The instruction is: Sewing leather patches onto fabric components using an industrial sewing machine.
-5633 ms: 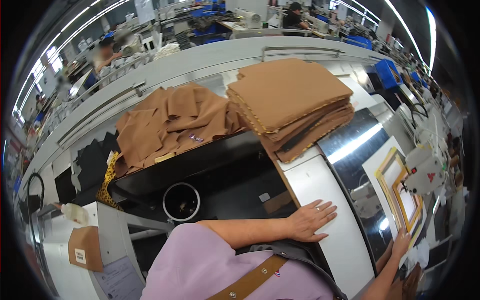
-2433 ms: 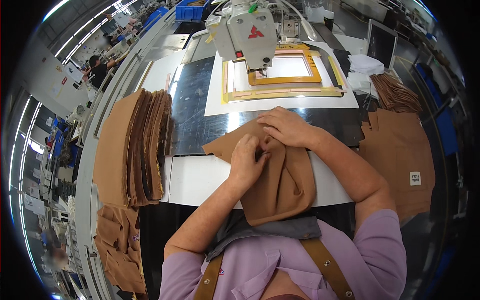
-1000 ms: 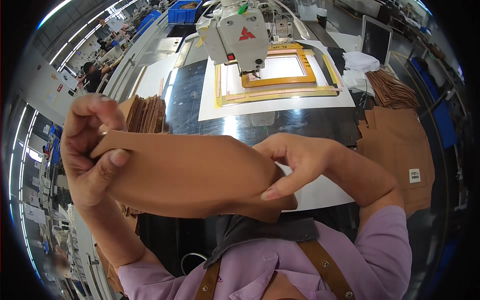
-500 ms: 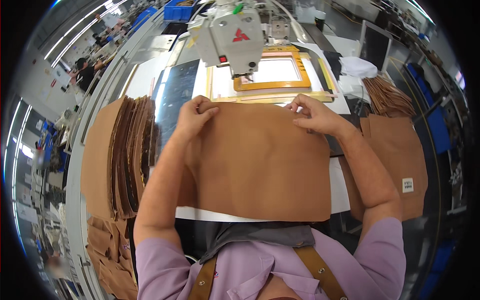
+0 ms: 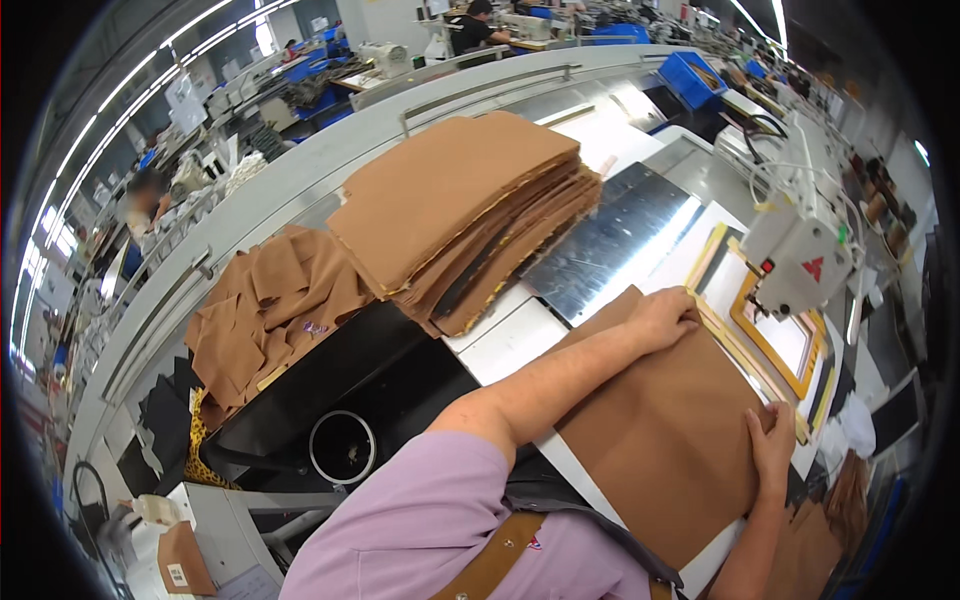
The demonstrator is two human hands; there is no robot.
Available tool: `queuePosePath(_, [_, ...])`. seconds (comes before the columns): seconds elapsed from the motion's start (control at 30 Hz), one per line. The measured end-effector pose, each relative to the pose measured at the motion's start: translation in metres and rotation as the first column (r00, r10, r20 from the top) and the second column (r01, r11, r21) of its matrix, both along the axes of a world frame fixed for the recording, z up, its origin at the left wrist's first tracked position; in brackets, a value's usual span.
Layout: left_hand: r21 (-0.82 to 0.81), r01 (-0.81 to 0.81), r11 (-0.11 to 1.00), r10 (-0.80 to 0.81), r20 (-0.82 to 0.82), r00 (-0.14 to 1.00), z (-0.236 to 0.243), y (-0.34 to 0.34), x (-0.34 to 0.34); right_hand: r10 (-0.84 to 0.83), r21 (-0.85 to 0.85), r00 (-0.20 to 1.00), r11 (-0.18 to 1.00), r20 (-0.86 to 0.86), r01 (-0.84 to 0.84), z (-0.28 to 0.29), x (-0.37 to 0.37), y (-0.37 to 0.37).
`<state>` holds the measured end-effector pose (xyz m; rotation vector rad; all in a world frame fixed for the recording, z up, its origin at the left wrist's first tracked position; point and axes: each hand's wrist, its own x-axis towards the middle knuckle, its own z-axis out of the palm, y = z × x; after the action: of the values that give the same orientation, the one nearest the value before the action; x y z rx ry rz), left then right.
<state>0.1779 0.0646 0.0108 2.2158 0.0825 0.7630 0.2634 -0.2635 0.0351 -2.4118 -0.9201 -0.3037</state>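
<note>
A brown fabric panel (image 5: pixel 660 430) lies before me, in front of the sewing machine. My left hand (image 5: pixel 668 318) has its fingers curled closed on the panel's far left corner. At the far right edge, my right hand (image 5: pixel 772 440) grips the panel between thumb and fingers. Just beyond the panel, a yellow-orange frame (image 5: pixel 745 312) with a pale middle sits under the white sewing machine head (image 5: pixel 800 255). A thick stack of brown fabric panels (image 5: pixel 460 200) stands to the left, its layered edges facing me.
Crumpled brown pieces (image 5: pixel 275 300) lie left of the stack, beside a black surface (image 5: pixel 350 400) with a round opening. A shiny metal plate (image 5: pixel 615 240) lies between stack and machine. More brown panels (image 5: pixel 805 550) are at right. A blue bin (image 5: pixel 692 80) stands far off; a person (image 5: pixel 475 30) sits beyond the rail.
My view has swung left, so the stack and crumpled pieces now show fully and the machine sits at the right. Both hands remain at the panel's far edge.
</note>
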Motion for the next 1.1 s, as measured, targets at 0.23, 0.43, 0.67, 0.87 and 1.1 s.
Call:
queuePosePath(0.23, [-0.086, -0.076, 0.993, 0.076, -0.001, 0.997, -0.001, -0.004, 0.011, 0.133, 0.186, 0.937, 0.980, -0.324, -0.074, -0.014, 0.041, -0.027])
queuePosePath(0.43, [-0.176, -0.106, 0.979, 0.114, 0.038, 0.993, -0.009, -0.004, 0.028, 0.333, 0.501, 0.815, 0.863, -0.474, -0.061, -0.063, 0.112, -0.080])
queuePosePath(0.67, [-0.211, -0.064, 0.975, 0.018, -0.213, 0.977, 0.006, 0.002, 0.031, 0.082, 0.314, 0.870, 0.946, -0.485, 0.086, -0.057, 0.119, -0.091])
queuePosePath(0.87, [-0.098, -0.077, 0.992, 0.059, -0.181, 0.982, 0.017, 0.002, 0.026, -0.171, 0.166, 0.853, 0.944, -0.494, 0.285, 0.016, 0.038, -0.038])
queuePosePath(1.1, [0.078, -0.006, 0.997, 0.035, -0.379, 0.925, 0.033, 0.011, 0.069, -0.205, 0.164, 0.947, 0.955, -0.246, 0.249, 0.000, 0.082, -0.055])
